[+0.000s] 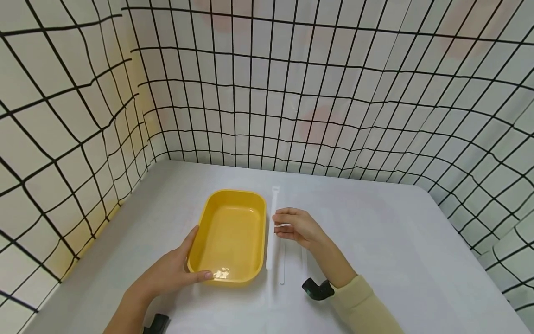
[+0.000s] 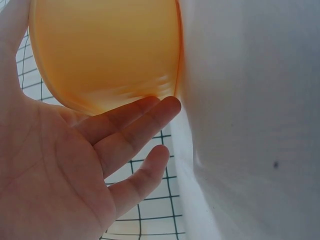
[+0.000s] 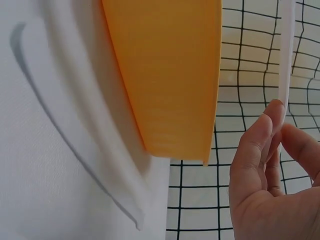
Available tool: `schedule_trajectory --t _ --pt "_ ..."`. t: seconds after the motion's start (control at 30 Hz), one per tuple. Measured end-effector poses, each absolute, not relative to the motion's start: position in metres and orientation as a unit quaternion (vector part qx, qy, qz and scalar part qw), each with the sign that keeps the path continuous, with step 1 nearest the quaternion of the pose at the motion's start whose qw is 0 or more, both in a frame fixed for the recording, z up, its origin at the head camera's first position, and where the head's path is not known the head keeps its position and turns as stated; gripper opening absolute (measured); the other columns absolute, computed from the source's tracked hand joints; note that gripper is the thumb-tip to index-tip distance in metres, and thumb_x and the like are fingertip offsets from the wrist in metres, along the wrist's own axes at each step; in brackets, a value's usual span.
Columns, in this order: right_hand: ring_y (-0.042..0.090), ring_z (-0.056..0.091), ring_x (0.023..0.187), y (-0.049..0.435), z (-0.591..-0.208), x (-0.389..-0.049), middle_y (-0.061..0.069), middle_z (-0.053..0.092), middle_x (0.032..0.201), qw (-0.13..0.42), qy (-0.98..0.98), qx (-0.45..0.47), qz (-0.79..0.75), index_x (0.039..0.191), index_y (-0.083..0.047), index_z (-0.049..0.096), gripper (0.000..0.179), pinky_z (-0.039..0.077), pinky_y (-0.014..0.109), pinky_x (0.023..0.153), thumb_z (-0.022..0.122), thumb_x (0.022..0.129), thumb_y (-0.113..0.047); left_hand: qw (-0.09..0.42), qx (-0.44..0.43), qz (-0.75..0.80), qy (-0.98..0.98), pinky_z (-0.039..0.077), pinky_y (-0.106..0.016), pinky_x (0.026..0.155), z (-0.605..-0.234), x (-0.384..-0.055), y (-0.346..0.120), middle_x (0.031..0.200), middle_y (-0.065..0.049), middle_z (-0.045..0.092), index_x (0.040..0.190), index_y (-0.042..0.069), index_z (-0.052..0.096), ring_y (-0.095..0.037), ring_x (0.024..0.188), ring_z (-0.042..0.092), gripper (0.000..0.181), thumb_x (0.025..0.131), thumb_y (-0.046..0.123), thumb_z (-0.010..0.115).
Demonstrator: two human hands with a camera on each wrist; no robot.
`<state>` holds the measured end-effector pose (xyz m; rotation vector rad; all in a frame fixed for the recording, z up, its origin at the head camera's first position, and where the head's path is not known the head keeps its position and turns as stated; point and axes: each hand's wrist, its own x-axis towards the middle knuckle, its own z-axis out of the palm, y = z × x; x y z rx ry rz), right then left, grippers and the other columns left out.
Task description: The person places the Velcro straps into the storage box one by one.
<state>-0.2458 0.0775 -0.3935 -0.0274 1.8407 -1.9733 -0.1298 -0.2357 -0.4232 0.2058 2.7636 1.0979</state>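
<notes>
A yellow rectangular tray (image 1: 227,234) with rounded corners and nothing in it is in the middle of the head view. My left hand (image 1: 173,271) holds its near left corner, the thumb at the near rim and other fingers along the outer wall (image 2: 110,75). Just right of the tray, my right hand (image 1: 298,227) pinches a long, thin white strip (image 1: 271,250) with a wider far end. The right wrist view shows this strip (image 3: 286,55) edge-on between thumb and fingertips, raised beside the tray's wall (image 3: 170,75).
Another slim white strip (image 1: 282,269) shows on the white tabletop (image 1: 388,260) near the right hand. Black grid netting (image 1: 250,93) surrounds the table at the back and both sides. Dark curved pieces (image 1: 318,289) sit by both wrists.
</notes>
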Motion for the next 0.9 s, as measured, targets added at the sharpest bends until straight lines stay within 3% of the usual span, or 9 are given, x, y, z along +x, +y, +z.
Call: schedule_trajectory --t 0.9 --pt "0.018 0.067 0.068 0.046 -0.384 -0.249 0.007 0.064 0.086 0.249 0.640 -0.016 -0.727 0.099 -0.002 0.064 0.010 0.055 0.026 0.065 0.067 0.091 -0.007 0.087 0.060 0.365 0.925 0.041 -0.061 0.093 -0.423 -0.130 -0.235 0.147 -0.023 0.042 0.158 0.017 0.003 -0.035 0.119 0.052 0.118 0.076 0.058 0.076"
